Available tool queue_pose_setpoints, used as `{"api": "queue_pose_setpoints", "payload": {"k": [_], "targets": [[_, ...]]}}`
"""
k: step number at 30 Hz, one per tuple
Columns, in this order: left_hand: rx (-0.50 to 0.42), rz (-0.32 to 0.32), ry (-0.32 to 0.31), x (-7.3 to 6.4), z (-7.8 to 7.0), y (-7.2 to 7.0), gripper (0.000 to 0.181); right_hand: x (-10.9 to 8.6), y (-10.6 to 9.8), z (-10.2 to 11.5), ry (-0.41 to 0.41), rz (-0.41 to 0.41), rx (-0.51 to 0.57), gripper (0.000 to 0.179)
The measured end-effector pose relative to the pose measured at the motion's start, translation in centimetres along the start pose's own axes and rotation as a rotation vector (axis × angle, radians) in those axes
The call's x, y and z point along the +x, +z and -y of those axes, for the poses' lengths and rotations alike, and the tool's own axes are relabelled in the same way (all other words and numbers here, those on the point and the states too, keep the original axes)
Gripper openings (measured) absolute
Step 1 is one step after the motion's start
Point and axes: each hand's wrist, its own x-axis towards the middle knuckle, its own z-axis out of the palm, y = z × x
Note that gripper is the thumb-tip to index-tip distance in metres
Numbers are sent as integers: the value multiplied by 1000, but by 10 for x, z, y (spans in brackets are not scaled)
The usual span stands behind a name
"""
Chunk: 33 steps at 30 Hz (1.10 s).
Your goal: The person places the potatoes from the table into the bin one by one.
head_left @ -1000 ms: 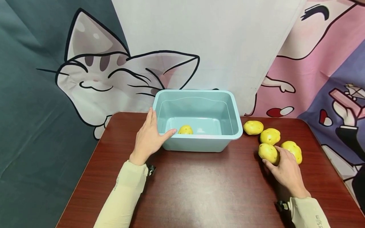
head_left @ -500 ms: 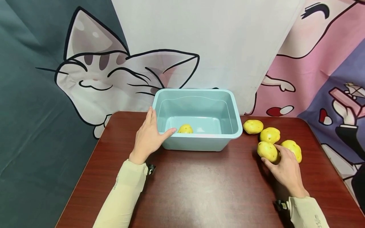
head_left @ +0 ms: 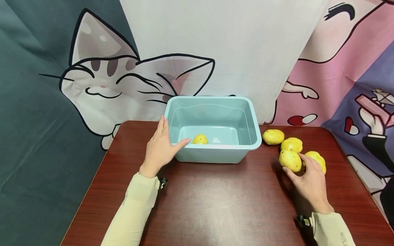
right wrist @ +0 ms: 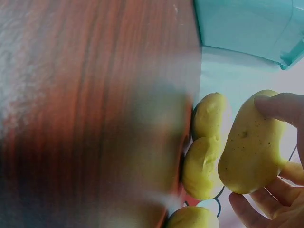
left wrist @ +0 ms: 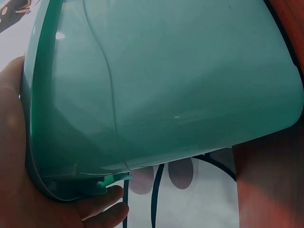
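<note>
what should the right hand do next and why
Probably the right hand should carry the held potato up and left toward the tub. That potato looks raised off the table in the right wrist view, another potato is in the tub, and the left hand touches the tub, perhaps steadying it.

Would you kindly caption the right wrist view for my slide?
Right hand holding a potato above the wooden table, with three more potatoes and a teal tub nearby.
</note>
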Motion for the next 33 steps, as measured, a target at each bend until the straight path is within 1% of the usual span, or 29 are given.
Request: {"api": "queue_pose_setpoints", "payload": {"k": [9,19,33], "targets": [[-6,4,-2,0,-1,0,122,2,-1,4,5,-29,5,73],[-4,5,-1,0,0,0,122,7,-2,11,-14,-103,11,73],[0,7,-4,0,0,0,122,14,-4,22,-18,-132,48,74]]}}
